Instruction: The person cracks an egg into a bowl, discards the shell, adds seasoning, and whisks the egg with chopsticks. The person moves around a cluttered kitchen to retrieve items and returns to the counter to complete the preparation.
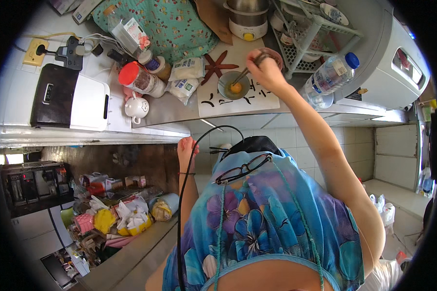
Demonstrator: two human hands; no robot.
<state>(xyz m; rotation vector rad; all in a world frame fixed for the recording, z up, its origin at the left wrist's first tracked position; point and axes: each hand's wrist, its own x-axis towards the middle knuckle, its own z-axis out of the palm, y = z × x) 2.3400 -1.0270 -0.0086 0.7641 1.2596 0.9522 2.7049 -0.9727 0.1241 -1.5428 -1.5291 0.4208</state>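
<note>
In my right hand (261, 67) is a pair of chopsticks (243, 74), slanting down to the left into a small bowl (222, 90). An orange egg yolk (236, 87) lies in that bowl, near the chopstick tips. The bowl rests on a white mat (213, 110) with dark brush-like marks. Just behind my right hand sits a pinkish bowl (275, 55), partly hidden by it; its contents are unclear. My left hand (186, 147) hangs below the counter edge beside my body, fingers loosely bent, nothing visible in it.
A brown star-shaped trivet (218, 67), white bags (185, 78) and a red-lidded jar (140, 78) stand left of the bowl. Behind are an electric steamer (248, 25) and a dish rack (315, 34). A blue-capped bottle (329, 74) stands right of my forearm; a white teapot (137, 107) sits near the edge.
</note>
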